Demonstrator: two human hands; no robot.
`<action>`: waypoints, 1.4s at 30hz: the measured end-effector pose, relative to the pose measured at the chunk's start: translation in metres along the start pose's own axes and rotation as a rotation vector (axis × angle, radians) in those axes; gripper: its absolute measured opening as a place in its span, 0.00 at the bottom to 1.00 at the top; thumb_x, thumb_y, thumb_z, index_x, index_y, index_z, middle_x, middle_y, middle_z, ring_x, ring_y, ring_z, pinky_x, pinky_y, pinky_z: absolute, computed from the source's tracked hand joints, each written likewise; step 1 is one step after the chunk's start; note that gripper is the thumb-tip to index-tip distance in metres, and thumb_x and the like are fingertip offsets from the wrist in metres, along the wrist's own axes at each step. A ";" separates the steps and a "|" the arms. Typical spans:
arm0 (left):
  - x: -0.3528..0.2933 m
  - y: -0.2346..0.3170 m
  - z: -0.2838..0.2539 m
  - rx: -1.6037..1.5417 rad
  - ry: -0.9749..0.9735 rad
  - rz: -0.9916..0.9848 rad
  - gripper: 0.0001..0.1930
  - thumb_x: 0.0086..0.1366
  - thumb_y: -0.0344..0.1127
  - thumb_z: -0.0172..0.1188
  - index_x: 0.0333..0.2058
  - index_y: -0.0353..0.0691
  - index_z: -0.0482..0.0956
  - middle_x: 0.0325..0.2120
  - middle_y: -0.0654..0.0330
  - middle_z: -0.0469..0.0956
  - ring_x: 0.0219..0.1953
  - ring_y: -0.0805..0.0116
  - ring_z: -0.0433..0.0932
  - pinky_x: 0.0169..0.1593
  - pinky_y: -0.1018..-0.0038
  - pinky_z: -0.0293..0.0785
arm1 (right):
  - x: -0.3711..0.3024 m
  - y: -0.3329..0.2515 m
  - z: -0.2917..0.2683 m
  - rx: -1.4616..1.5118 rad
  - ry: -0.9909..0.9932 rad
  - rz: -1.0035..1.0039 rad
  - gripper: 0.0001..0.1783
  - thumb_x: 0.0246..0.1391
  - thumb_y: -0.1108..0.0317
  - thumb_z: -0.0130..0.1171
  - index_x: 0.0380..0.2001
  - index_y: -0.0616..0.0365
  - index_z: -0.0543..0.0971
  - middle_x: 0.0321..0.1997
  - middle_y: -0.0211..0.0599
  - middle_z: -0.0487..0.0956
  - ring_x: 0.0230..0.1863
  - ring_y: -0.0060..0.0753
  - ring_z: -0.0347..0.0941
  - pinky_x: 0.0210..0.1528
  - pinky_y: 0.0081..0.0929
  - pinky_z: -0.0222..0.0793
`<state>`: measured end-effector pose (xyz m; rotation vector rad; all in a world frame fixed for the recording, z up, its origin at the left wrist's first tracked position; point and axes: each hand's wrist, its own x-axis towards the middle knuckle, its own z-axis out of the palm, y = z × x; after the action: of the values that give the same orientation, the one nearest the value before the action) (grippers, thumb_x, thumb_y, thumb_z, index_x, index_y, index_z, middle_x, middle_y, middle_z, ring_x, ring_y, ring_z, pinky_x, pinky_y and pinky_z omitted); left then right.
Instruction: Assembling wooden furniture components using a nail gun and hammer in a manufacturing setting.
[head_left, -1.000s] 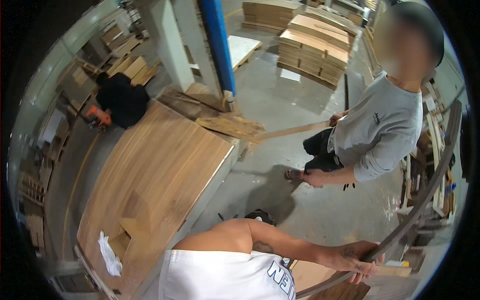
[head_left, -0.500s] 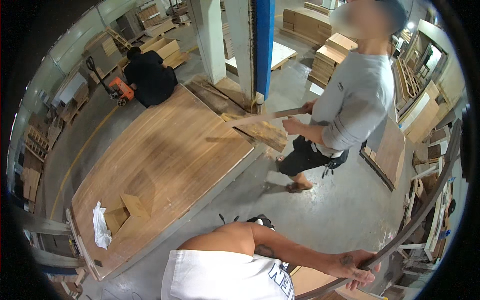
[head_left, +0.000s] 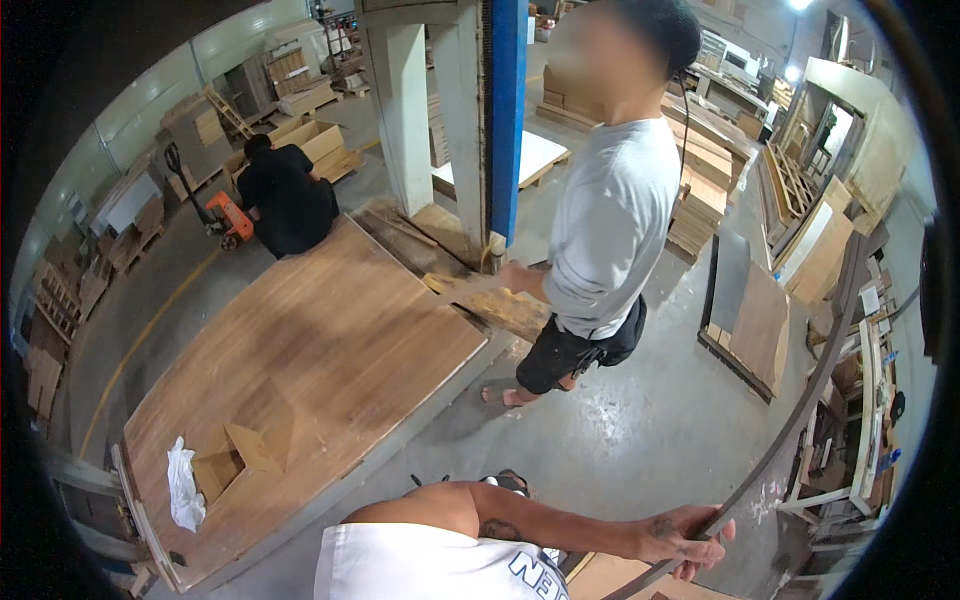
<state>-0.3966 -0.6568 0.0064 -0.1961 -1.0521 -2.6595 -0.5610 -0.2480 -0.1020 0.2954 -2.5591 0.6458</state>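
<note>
In curled hand (head_left: 686, 536) — long dark strip (head_left: 828, 350), slanting up rightward

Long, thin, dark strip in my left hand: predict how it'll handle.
The strip may flex, judging by its curve, which fisheye may exaggerate. Being slim, it's likely light. Its end, well past the left hand, may swing.

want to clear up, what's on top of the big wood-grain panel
On the wood-grain panel: an open cardboard box, a crumpled white bag or cloth, and a small dark item near the corner. Whatever is beneath them is hidden.
</note>
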 end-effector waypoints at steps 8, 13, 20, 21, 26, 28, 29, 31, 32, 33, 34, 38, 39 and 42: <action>0.000 -0.002 0.011 0.011 -0.071 0.016 0.17 0.68 0.42 0.61 0.45 0.42 0.64 0.26 0.64 0.72 0.20 0.78 0.76 0.24 0.81 0.74 | 0.011 -0.071 -0.057 -0.027 -0.150 -0.108 0.40 0.47 0.54 0.73 0.58 0.68 0.73 0.61 0.61 0.72 0.63 0.60 0.65 0.68 0.47 0.57; -0.003 -0.004 0.014 -0.005 -0.069 0.041 0.18 0.68 0.43 0.61 0.46 0.42 0.64 0.26 0.64 0.72 0.21 0.79 0.75 0.24 0.81 0.72 | 0.017 -0.104 -0.080 0.011 -0.270 -0.103 0.37 0.47 0.60 0.72 0.57 0.70 0.73 0.60 0.62 0.73 0.62 0.61 0.66 0.67 0.47 0.58; -0.004 -0.005 0.023 0.043 -0.054 0.051 0.18 0.68 0.43 0.61 0.46 0.42 0.64 0.26 0.63 0.72 0.21 0.79 0.75 0.24 0.81 0.71 | 0.026 -0.002 -0.031 0.216 -0.260 -0.263 0.33 0.48 0.63 0.69 0.56 0.69 0.74 0.57 0.61 0.75 0.58 0.59 0.69 0.63 0.45 0.62; -0.003 -0.005 0.026 0.040 -0.067 0.051 0.18 0.68 0.43 0.61 0.46 0.42 0.64 0.26 0.63 0.72 0.21 0.79 0.75 0.24 0.81 0.71 | 0.026 0.062 -0.013 0.306 -0.198 -0.333 0.33 0.49 0.63 0.69 0.56 0.69 0.74 0.56 0.61 0.75 0.57 0.59 0.70 0.62 0.45 0.63; -0.004 -0.012 0.029 0.066 -0.070 0.060 0.18 0.68 0.43 0.62 0.46 0.42 0.64 0.25 0.64 0.72 0.20 0.79 0.74 0.23 0.81 0.71 | 0.023 0.006 -0.020 0.323 -0.210 -0.321 0.31 0.49 0.63 0.68 0.55 0.69 0.75 0.54 0.62 0.76 0.56 0.60 0.71 0.61 0.45 0.64; -0.005 -0.017 0.027 0.048 -0.060 0.064 0.18 0.67 0.43 0.62 0.46 0.42 0.64 0.25 0.64 0.72 0.20 0.79 0.74 0.23 0.81 0.70 | 0.024 -0.122 -0.079 0.146 -0.342 -0.168 0.31 0.49 0.62 0.68 0.54 0.69 0.76 0.53 0.62 0.76 0.54 0.60 0.71 0.60 0.45 0.65; -0.005 -0.017 0.029 0.020 -0.080 0.063 0.18 0.67 0.44 0.62 0.46 0.42 0.64 0.25 0.64 0.72 0.20 0.79 0.74 0.23 0.81 0.70 | 0.022 -0.147 -0.098 0.047 -0.387 -0.086 0.31 0.49 0.62 0.68 0.54 0.69 0.76 0.53 0.62 0.77 0.54 0.60 0.72 0.59 0.45 0.65; -0.005 -0.016 0.034 0.012 -0.101 0.057 0.19 0.67 0.44 0.62 0.46 0.42 0.64 0.26 0.63 0.72 0.20 0.80 0.74 0.23 0.81 0.70 | 0.020 -0.143 -0.105 0.018 -0.363 -0.120 0.31 0.49 0.61 0.68 0.54 0.69 0.76 0.53 0.63 0.77 0.54 0.61 0.71 0.59 0.45 0.65; -0.008 -0.015 0.033 0.013 -0.091 0.059 0.19 0.67 0.44 0.62 0.46 0.43 0.64 0.26 0.63 0.72 0.20 0.80 0.74 0.23 0.81 0.70 | 0.022 -0.139 -0.101 0.000 -0.366 -0.171 0.32 0.48 0.60 0.68 0.53 0.69 0.76 0.52 0.63 0.77 0.54 0.62 0.71 0.59 0.46 0.65; -0.009 -0.015 0.033 0.013 -0.095 0.061 0.19 0.67 0.44 0.62 0.46 0.43 0.64 0.26 0.63 0.72 0.20 0.80 0.74 0.23 0.81 0.70 | 0.025 -0.131 -0.099 -0.022 -0.364 -0.213 0.32 0.48 0.59 0.68 0.53 0.69 0.76 0.52 0.63 0.77 0.54 0.63 0.71 0.59 0.47 0.65; -0.009 -0.016 0.033 0.019 -0.095 0.065 0.19 0.67 0.44 0.62 0.46 0.43 0.64 0.26 0.63 0.72 0.20 0.80 0.74 0.23 0.81 0.70 | 0.027 -0.122 -0.097 -0.044 -0.360 -0.254 0.33 0.48 0.58 0.69 0.53 0.69 0.76 0.52 0.64 0.77 0.54 0.64 0.71 0.59 0.47 0.65; -0.011 -0.017 0.031 0.034 -0.090 0.051 0.18 0.68 0.44 0.62 0.46 0.42 0.65 0.26 0.63 0.72 0.21 0.79 0.75 0.24 0.81 0.71 | 0.041 -0.040 -0.050 -0.047 -0.278 -0.401 0.34 0.47 0.56 0.69 0.53 0.69 0.76 0.53 0.63 0.77 0.55 0.64 0.71 0.60 0.47 0.65; -0.013 -0.015 0.032 0.032 -0.101 0.041 0.18 0.68 0.44 0.62 0.46 0.42 0.65 0.26 0.63 0.72 0.21 0.79 0.75 0.24 0.81 0.71 | 0.042 -0.008 -0.040 -0.044 -0.227 -0.450 0.34 0.47 0.56 0.69 0.53 0.69 0.76 0.53 0.63 0.77 0.55 0.63 0.71 0.60 0.47 0.65; -0.015 -0.013 0.035 0.100 -0.083 0.033 0.17 0.68 0.43 0.61 0.46 0.42 0.65 0.27 0.63 0.72 0.22 0.78 0.76 0.25 0.81 0.73 | 0.045 0.112 -0.007 -0.054 -0.070 -0.592 0.35 0.47 0.55 0.69 0.54 0.69 0.76 0.54 0.62 0.77 0.56 0.61 0.71 0.61 0.45 0.65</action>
<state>-0.3852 -0.6208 0.0199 -0.3022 -1.1941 -2.5815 -0.6325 -0.1519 -0.1179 1.0184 -2.3638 0.3425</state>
